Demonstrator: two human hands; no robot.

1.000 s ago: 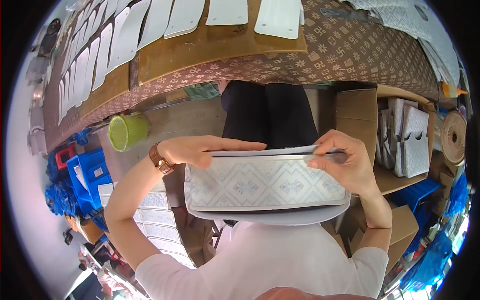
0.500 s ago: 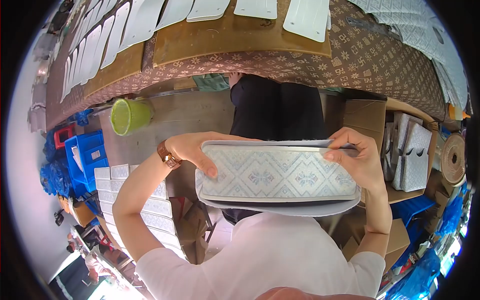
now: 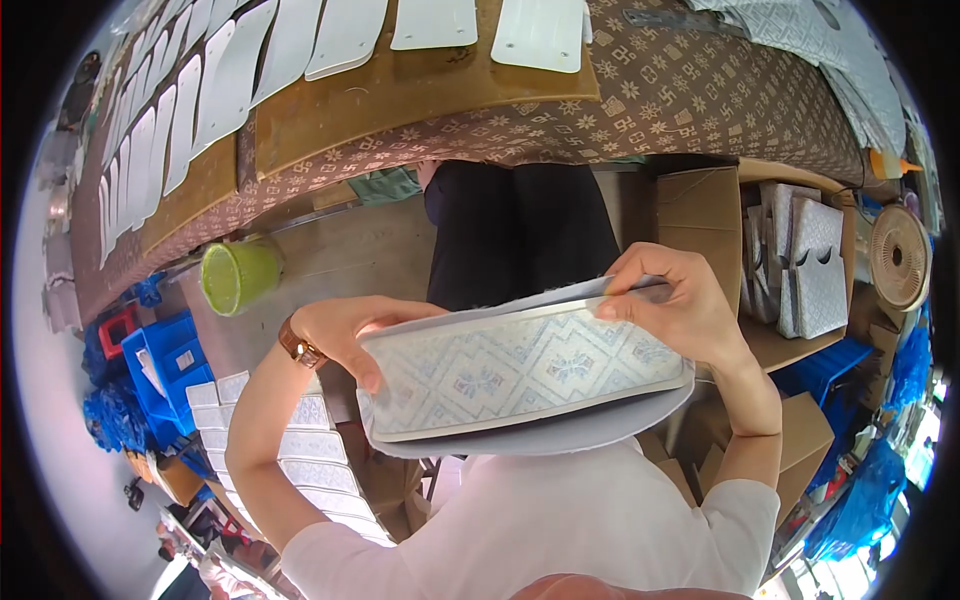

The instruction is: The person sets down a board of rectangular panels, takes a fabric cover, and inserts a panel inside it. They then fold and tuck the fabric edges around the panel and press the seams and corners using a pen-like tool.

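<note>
Between my two hands is a long panel covered in pale fabric with a blue diamond pattern [image 3: 520, 370]. A layer of plain grey fabric [image 3: 560, 422] shows behind it and along its lower edge, standing a little apart from the panel. My left hand [image 3: 345, 335], with a watch on the wrist, grips the panel's left end, thumb on the patterned face and the other fingers hidden behind. My right hand [image 3: 680, 305] pinches the upper right edge, thumb on the front, fingers curled over the grey layer. The panel is tilted, right end higher.
White curved panels [image 3: 340, 40] lie in rows on boards on the cloth-covered table [image 3: 690, 100]. Patterned panels [image 3: 315, 445] are laid out at left. A green bin [image 3: 240, 277], blue crates [image 3: 165, 360], a carton [image 3: 700, 215] with quilted pieces and a fan [image 3: 898, 258] stand around.
The panel has tilted from nearly level to right end higher, and both hands have turned with it, keeping hold. The whole view has also shifted.
</note>
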